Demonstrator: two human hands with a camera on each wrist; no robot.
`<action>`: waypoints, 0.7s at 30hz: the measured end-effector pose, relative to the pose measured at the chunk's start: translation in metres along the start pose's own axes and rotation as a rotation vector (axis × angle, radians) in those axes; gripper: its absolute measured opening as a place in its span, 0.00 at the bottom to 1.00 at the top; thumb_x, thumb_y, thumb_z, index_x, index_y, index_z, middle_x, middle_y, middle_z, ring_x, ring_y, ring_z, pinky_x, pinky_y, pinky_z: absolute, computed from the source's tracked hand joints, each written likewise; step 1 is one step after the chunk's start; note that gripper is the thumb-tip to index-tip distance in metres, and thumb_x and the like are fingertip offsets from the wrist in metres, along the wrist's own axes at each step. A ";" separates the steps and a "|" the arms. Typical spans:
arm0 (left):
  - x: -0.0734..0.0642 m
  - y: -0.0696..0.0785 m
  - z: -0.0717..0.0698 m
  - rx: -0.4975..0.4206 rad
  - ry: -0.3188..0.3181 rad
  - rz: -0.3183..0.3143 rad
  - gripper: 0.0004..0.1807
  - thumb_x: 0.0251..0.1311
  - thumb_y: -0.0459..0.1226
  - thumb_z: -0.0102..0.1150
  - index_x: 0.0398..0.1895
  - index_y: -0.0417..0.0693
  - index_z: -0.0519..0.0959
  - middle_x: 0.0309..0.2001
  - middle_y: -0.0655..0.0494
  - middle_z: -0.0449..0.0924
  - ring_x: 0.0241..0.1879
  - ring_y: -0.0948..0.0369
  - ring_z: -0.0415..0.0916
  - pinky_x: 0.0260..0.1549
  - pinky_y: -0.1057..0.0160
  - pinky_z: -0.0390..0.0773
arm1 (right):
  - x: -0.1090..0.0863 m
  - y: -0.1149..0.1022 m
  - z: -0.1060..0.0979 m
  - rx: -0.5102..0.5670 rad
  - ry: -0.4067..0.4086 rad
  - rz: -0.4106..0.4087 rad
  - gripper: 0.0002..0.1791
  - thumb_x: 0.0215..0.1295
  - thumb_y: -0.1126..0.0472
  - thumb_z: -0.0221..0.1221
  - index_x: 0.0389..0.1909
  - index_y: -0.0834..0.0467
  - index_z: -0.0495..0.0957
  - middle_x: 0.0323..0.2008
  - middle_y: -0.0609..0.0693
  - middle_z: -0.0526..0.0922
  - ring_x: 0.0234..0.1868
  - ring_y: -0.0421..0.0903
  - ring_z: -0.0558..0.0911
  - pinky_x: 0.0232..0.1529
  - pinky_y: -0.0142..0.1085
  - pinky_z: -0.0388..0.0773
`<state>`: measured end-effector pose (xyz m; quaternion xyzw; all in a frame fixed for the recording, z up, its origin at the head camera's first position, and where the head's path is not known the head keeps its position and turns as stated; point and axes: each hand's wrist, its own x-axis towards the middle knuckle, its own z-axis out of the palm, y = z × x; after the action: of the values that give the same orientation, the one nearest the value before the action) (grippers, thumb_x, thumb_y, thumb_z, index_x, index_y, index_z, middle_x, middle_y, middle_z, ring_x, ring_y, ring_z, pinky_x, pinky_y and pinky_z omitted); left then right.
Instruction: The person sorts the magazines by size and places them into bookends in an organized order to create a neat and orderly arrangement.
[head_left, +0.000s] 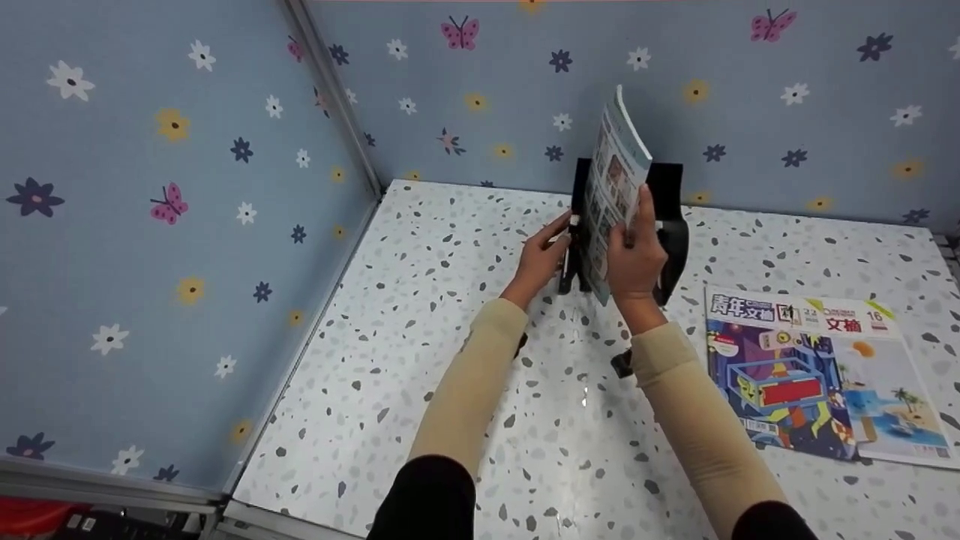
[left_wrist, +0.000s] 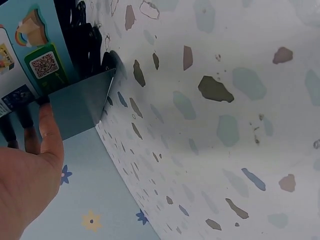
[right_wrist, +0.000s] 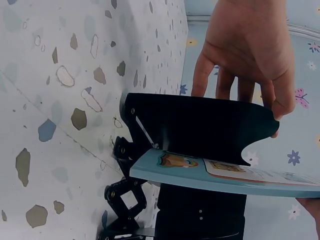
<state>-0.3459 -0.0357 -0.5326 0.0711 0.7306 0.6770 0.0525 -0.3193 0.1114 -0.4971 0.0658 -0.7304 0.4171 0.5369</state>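
Speckled white tabletop (head_left: 390, 330), left grip (head_left: 538, 261) holding black stand (right_wrist: 200, 125), right grip (head_left: 639, 262) grasping near-upright magazine (head_left: 613, 180)

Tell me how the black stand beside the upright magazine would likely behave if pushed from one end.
The black stand may stretch or fold rather than slide whole: its links look jointed and crisscrossed. It seems light for its size, with thin panels and open gaps between links. Those panels are probably fairly stiff, since they stand upright.

Left hand (head_left: 541, 259) and right hand (head_left: 637, 262) bare. Beige forearm sleeves (head_left: 461, 382), banded cuffs (head_left: 664, 349). Black upper sleeves (head_left: 427, 495). Small black block (head_left: 622, 364) beside right cuff.
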 end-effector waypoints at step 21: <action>0.001 -0.004 0.000 0.010 0.008 0.010 0.23 0.74 0.43 0.45 0.69 0.72 0.65 0.69 0.64 0.66 0.52 0.55 0.76 0.41 0.51 0.80 | -0.021 0.011 0.017 -0.050 0.034 -0.111 0.37 0.65 0.71 0.54 0.70 0.38 0.64 0.55 0.55 0.82 0.12 0.49 0.54 0.19 0.40 0.54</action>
<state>-0.3468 -0.0362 -0.5361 0.0722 0.7337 0.6740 0.0458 -0.3289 0.0992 -0.5219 0.0856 -0.7265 0.3693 0.5732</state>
